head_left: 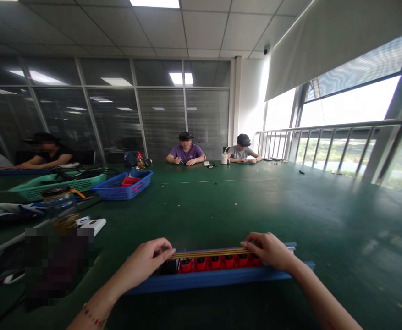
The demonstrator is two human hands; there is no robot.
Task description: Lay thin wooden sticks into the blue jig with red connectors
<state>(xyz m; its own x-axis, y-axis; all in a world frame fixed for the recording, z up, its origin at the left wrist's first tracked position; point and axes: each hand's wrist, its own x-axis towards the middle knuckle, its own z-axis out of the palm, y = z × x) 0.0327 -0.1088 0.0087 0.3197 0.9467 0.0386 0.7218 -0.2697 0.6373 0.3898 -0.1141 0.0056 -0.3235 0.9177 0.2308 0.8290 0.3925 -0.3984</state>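
A long blue channel-shaped holder (217, 279) lies crosswise on the table in front of me. Inside it stands a row of several red pieces (215, 263) with dark openings, and a black piece sits at the left end. Long thin yellowish-brown strips (209, 252) run across the top of the row. My left hand (148, 257) pinches their left end between thumb and fingers. At the right end, my right hand (268, 250) is closed on the same strips, its thumb and fingertips together. The strips' exact material cannot be made out.
The green table (201, 211) stretches far ahead. On the left are a blue basket (121, 189), a green basket (29, 189) with cables, a glass jar (61, 206) and a white device (96, 226). Several people sit across the table, one in a purple shirt (186, 152). A railing is at right.
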